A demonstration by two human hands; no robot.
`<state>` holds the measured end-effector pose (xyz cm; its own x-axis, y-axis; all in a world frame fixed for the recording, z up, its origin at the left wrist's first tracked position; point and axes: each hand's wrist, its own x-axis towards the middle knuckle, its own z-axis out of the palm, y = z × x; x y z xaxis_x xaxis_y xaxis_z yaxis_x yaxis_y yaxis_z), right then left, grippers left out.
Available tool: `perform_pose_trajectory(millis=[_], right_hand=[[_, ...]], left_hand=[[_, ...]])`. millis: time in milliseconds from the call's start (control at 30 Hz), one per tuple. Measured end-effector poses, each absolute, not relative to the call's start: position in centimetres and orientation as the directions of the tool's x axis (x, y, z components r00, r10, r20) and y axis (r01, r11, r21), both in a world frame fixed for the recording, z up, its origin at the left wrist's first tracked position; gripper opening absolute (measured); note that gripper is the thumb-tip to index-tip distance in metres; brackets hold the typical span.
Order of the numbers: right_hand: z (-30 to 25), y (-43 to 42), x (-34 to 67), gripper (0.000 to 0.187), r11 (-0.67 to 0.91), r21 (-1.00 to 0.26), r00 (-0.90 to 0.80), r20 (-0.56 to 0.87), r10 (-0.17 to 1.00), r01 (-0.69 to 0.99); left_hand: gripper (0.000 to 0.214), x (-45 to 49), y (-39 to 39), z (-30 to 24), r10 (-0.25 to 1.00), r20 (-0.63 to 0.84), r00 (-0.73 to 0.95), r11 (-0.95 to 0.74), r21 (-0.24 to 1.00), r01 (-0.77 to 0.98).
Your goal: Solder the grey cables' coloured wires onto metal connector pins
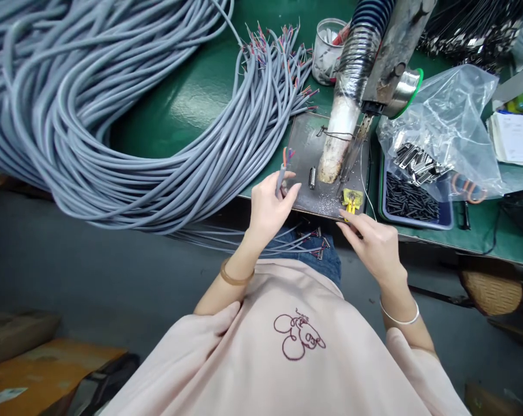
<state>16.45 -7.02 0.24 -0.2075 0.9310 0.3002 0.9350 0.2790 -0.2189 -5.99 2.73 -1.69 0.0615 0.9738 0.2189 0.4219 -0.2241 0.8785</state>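
My left hand [271, 205] is closed on a short grey cable [281, 175] whose stripped coloured wire ends point up at the near left edge of a dark metal work plate [303, 144]. A small multi-pin connector [312, 177] lies on that plate just right of the cable. My right hand [371, 241] reaches to the plate's near right corner, its fingers stretched out beside a small yellow tool [351, 201]; nothing shows in its grip. Finished cables with connectors [310, 239] rest on my lap.
A huge coil of grey cable [92, 104] covers the green bench at left. A ribbed fume hose [360, 52] and solder reel [406, 86] hang over the plate. A blue tray of dark parts [413, 199], a plastic bag of metal shells [443, 121] and a jar [326, 49] stand nearby.
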Motion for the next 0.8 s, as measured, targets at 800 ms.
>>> perform_pose_trajectory(millis=[800], right_hand=[[4.1, -10.4, 15.8, 0.009, 0.088, -0.872, 0.405, 0.311, 0.860, 0.482]], left_hand=[[0.017, -6.8, 0.9, -1.8, 0.992, -0.015, 0.126, 0.010, 0.999, 0.043]])
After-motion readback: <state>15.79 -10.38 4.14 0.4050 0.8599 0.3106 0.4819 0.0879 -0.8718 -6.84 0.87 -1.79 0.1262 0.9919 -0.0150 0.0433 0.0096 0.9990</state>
